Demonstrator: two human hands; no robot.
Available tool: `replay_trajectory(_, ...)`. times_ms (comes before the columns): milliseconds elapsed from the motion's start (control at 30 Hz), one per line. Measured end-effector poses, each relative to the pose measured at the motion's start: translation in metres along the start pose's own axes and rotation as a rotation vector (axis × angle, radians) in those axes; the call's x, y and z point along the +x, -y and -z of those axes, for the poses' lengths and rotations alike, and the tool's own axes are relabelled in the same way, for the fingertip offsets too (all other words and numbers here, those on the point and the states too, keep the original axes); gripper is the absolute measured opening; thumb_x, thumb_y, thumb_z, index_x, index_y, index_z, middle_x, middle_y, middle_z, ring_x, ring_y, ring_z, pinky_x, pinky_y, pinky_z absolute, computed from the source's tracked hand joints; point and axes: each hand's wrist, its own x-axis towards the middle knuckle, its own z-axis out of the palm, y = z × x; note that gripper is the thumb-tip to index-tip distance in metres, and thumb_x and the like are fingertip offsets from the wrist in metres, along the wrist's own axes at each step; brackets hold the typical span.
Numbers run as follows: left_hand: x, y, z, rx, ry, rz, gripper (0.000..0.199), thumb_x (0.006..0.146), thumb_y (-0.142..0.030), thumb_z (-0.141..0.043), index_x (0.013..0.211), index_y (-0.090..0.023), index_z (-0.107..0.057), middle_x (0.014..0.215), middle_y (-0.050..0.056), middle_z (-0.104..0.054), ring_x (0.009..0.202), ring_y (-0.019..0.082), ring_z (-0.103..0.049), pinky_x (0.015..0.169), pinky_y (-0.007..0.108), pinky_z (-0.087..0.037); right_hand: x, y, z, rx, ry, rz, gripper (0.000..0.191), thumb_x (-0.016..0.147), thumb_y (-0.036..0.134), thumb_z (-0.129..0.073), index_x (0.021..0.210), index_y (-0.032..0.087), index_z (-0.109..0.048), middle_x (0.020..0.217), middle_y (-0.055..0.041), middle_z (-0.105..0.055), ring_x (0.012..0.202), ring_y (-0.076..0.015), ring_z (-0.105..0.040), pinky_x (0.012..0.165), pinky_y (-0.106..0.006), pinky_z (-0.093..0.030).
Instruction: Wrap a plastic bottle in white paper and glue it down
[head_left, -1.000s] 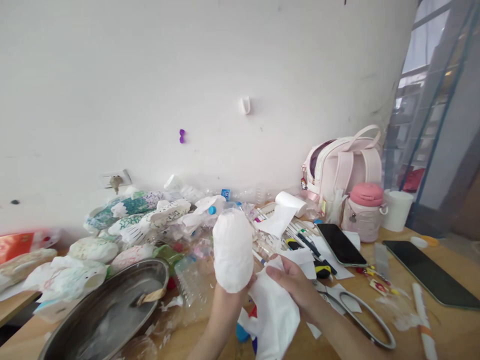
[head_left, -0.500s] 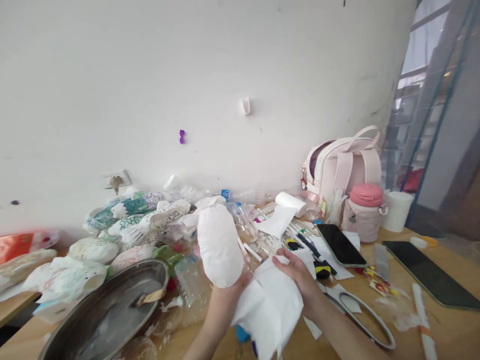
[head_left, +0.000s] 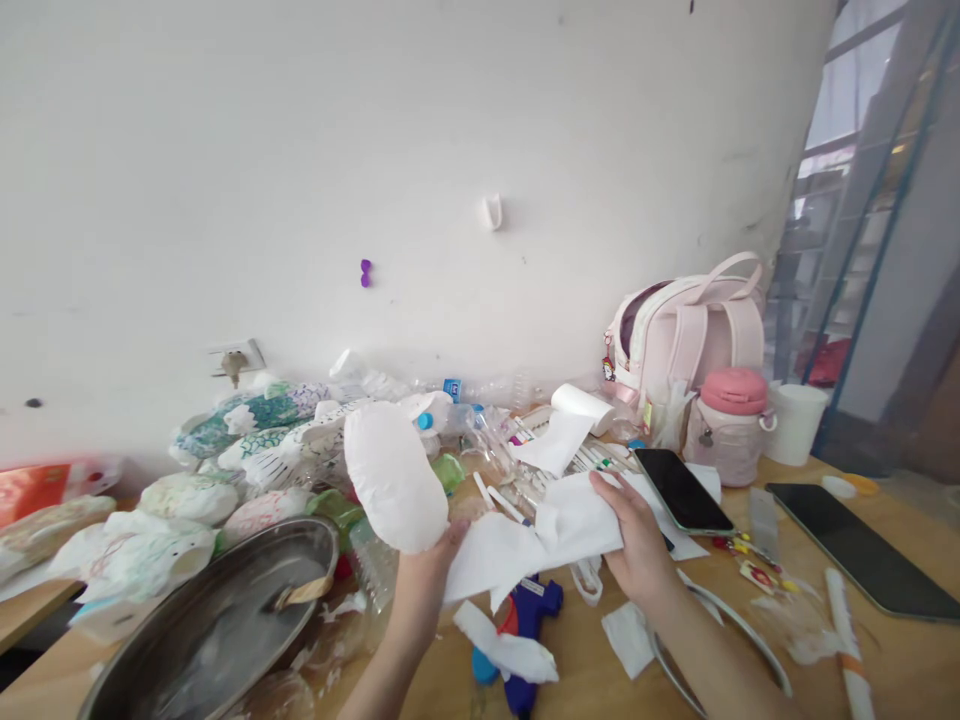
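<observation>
My left hand (head_left: pixel 435 550) is closed around the lower end of a white paper-covered oblong form (head_left: pixel 394 475), held tilted to the left; it looks like a wrapped bottle. A strip of white paper (head_left: pixel 517 545) with torn edges stretches from there to my right hand (head_left: pixel 634 530), which pinches its right end between thumb and fingers. Whether my left hand also grips the paper is hard to see. Below the strip lies a dark blue glue gun (head_left: pixel 529 640), partly covered by a crumpled white paper scrap (head_left: pixel 506 645).
An oval metal basin (head_left: pixel 225 620) holding a wooden-handled brush stands front left, with several painted paper fish (head_left: pixel 259 420) behind it. A white paper roll (head_left: pixel 581 408), a phone (head_left: pixel 682 490), a tablet (head_left: pixel 862 550), a pink jar (head_left: pixel 727 425) and a pink backpack (head_left: pixel 690 330) occupy the right.
My hands have moved apart and the paper has spread out between them. The white form has shifted left and tilted, uncovering the glue gun and a paper scrap.
</observation>
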Motion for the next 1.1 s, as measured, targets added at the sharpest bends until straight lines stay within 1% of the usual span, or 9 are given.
replay_trajectory(133,-0.002,-0.004,0.002,-0.04,0.014,0.03,0.035,0.058,-0.04,-0.07,0.085,-0.021,-0.057,0.093,0.008,-0.065,0.094,0.029,-0.059,0.081,0.037,-0.047,0.009,0.004,0.01,0.098,-0.129,0.018,0.037,0.058,0.034,-0.077,0.086,0.022,-0.055,0.07,0.0033,-0.069,0.068,-0.0223,-0.067,0.052,-0.029,-0.051)
replay_trajectory(300,-0.004,-0.009,0.006,-0.058,0.031,0.067,0.032,0.064,-0.038,-0.067,0.087,-0.019,-0.057,0.091,0.008,-0.066,0.089,0.028,-0.061,0.077,0.037,-0.048,0.02,0.012,0.022,0.144,-0.41,0.15,0.028,0.058,0.031,-0.071,0.079,0.022,-0.056,0.068,0.0066,-0.065,0.06,-0.0135,-0.062,0.044,-0.02,-0.047)
replay_trajectory(467,-0.004,-0.01,0.006,-0.067,0.058,0.068,0.029,0.063,-0.038,-0.068,0.082,-0.019,-0.058,0.085,0.007,-0.066,0.085,0.026,-0.061,0.077,0.035,-0.047,0.028,0.016,0.028,0.018,-0.534,0.334,0.03,0.065,0.043,-0.062,0.082,0.026,-0.045,0.081,0.0065,-0.059,0.074,-0.0139,-0.06,0.058,-0.024,-0.05)
replay_trajectory(633,-0.011,-0.009,-0.002,-0.108,0.161,0.089,0.034,0.049,-0.039,-0.076,0.07,-0.021,-0.056,0.069,0.003,-0.064,0.073,0.025,-0.062,0.069,0.034,-0.049,0.027,-0.003,0.023,-0.406,-0.203,0.333,0.031,0.058,0.035,-0.071,0.085,0.023,-0.062,0.082,-0.0006,-0.059,0.08,-0.0216,-0.056,0.071,-0.032,-0.045)
replay_trajectory(700,-0.02,-0.011,-0.005,-0.129,0.209,0.125,0.033,0.051,-0.041,-0.075,0.071,-0.021,-0.058,0.064,0.003,-0.063,0.069,0.026,-0.063,0.064,0.035,-0.05,0.02,-0.011,0.017,-0.562,-0.078,0.35,0.028,0.059,0.034,-0.072,0.084,0.023,-0.067,0.089,-0.0039,-0.058,0.085,-0.0237,-0.053,0.075,-0.034,-0.041)
replay_trajectory(800,-0.034,-0.018,-0.006,-0.235,0.346,0.262,0.032,0.06,-0.041,-0.071,0.083,-0.021,-0.062,0.066,0.003,-0.066,0.068,0.025,-0.064,0.063,0.036,-0.05,0.004,-0.018,0.008,-0.729,0.118,0.37,0.02,0.068,0.038,-0.068,0.083,0.024,-0.068,0.079,-0.0013,-0.055,0.065,-0.0181,-0.047,0.067,-0.031,-0.036)
replay_trajectory(900,-0.043,-0.025,-0.006,-0.321,0.445,0.373,0.036,0.06,-0.035,-0.072,0.091,-0.02,-0.064,0.066,0.002,-0.067,0.061,0.022,-0.064,0.061,0.034,-0.05,-0.008,-0.02,0.003,-0.82,0.318,0.287,0.032,0.082,0.049,-0.053,0.071,0.022,-0.065,0.054,0.0028,-0.046,0.051,-0.0155,-0.04,0.054,-0.028,-0.029)
replay_trajectory(1000,-0.044,-0.026,-0.005,-0.396,0.504,0.431,0.034,0.059,-0.032,-0.072,0.089,-0.017,-0.066,0.056,-0.002,-0.063,0.052,0.018,-0.059,0.062,0.032,-0.05,-0.012,-0.02,0.004,-0.838,0.471,0.154,0.052,0.086,0.059,-0.04,0.061,0.019,-0.062,0.05,0.002,-0.045,0.05,-0.0144,-0.04,0.051,-0.027,-0.025)
replay_trajectory(1100,-0.044,-0.023,-0.005,-0.387,0.534,0.429,0.024,0.061,-0.031,-0.072,0.079,-0.017,-0.066,0.054,-0.002,-0.061,0.053,0.016,-0.058,0.066,0.031,-0.049,-0.015,-0.021,0.007,-0.777,0.617,0.007,0.052,0.083,0.06,-0.047,0.056,0.017,-0.06,0.05,0.003,-0.046,0.049,-0.0118,-0.036,0.049,-0.025,-0.024)
